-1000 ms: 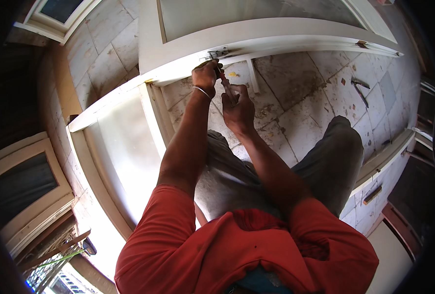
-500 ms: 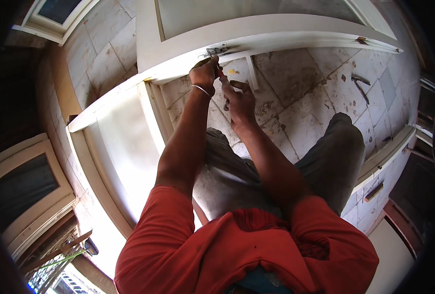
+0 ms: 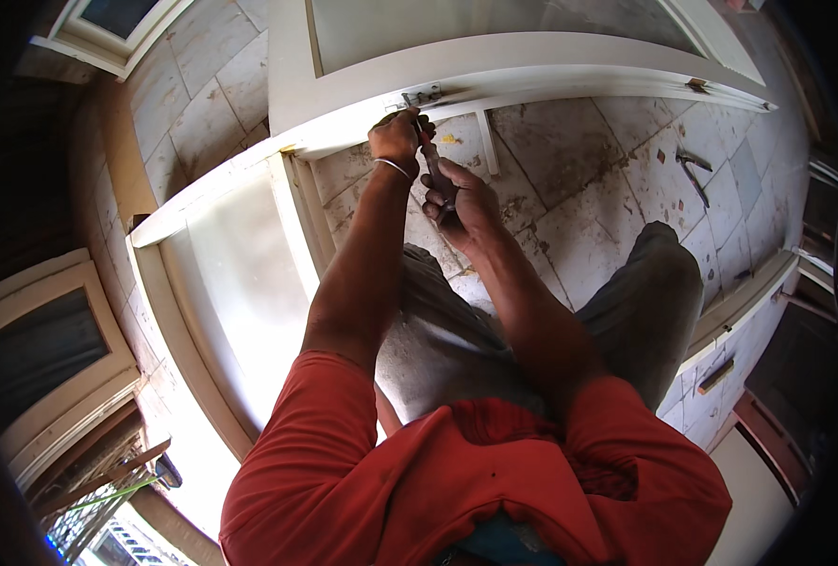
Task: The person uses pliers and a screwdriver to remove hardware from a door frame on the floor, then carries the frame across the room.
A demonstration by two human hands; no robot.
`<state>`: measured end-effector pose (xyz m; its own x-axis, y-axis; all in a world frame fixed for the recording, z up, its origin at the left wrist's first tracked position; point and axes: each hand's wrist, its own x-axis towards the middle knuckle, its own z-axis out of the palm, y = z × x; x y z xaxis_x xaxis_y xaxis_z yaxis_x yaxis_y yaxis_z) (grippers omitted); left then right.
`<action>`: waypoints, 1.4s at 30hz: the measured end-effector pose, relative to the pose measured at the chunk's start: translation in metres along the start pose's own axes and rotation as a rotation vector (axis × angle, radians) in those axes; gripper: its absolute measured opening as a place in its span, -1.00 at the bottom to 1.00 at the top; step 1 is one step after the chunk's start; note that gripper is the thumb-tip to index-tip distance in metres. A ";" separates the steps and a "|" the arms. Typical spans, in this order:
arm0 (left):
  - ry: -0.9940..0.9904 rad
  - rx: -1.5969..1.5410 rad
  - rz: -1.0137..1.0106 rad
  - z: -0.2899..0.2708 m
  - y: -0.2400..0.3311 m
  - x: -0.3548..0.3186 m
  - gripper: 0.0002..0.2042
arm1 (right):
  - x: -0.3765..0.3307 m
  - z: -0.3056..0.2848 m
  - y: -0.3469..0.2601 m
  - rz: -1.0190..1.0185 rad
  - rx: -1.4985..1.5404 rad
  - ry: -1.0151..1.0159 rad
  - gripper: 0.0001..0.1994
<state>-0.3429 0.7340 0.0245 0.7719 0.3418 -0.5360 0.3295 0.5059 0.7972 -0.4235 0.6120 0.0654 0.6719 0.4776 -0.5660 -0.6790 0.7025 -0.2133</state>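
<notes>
A screwdriver [image 3: 443, 187] with a dark and reddish handle lies in my right hand [image 3: 474, 206], its fingers curled around the handle's rear. The front of the tool points up and left to my closed left hand [image 3: 395, 139]. Fingers of that hand hide the tip, and what they pinch cannot be made out. Just beyond my left hand, a metal hinge [image 3: 424, 94] sits on the edge of a white door [image 3: 523, 58] with a glass panel. A dark smudge marks the edge beside the hinge.
Another pale framed panel [image 3: 188, 335] stands close on my left. Pliers [image 3: 693, 176] lie on the dirty tiled floor [image 3: 570, 151] to the right. A second metal fitting [image 3: 696, 85] shows farther along the door edge. A small wooden-looking block [image 3: 716, 375] rests at the right.
My right hand has turned and shifted its fingers along the screwdriver handle, baring more of it. My left hand stays by the hinge. The whole view has shifted slightly.
</notes>
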 end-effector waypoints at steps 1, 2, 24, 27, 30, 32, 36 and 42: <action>0.000 -0.001 0.002 0.001 0.000 0.001 -0.80 | 0.004 -0.001 0.001 -0.168 -0.386 0.177 -0.68; -0.031 -0.064 0.021 -0.001 -0.001 0.003 -0.78 | 0.006 0.002 0.002 -0.332 -0.769 0.352 -0.70; 0.077 -0.058 -0.017 -0.008 -0.008 0.013 -0.73 | 0.028 -0.019 0.022 -0.518 -0.772 0.316 -0.60; 0.066 -0.083 -0.029 -0.015 -0.006 0.017 -0.76 | 0.021 -0.004 0.022 -0.440 -0.672 0.300 -0.65; 0.024 -0.160 -0.062 -0.022 -0.003 0.020 -0.74 | 0.015 0.009 0.016 -0.026 -0.029 0.056 -0.71; -0.026 -0.126 -0.052 -0.023 0.001 0.013 -0.74 | 0.019 0.011 0.015 0.004 -0.091 0.072 -0.75; -0.146 0.104 0.036 -0.040 0.008 0.015 -0.74 | 0.037 0.007 0.042 -0.767 -1.291 0.408 -0.79; -0.249 0.232 0.165 -0.044 0.002 0.018 -0.74 | 0.017 0.012 0.027 -0.146 -0.163 0.186 -0.81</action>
<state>-0.3522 0.7759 0.0037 0.9240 0.1868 -0.3337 0.2818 0.2570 0.9244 -0.4268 0.6449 0.0594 0.7104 0.2623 -0.6531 -0.6278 0.6556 -0.4197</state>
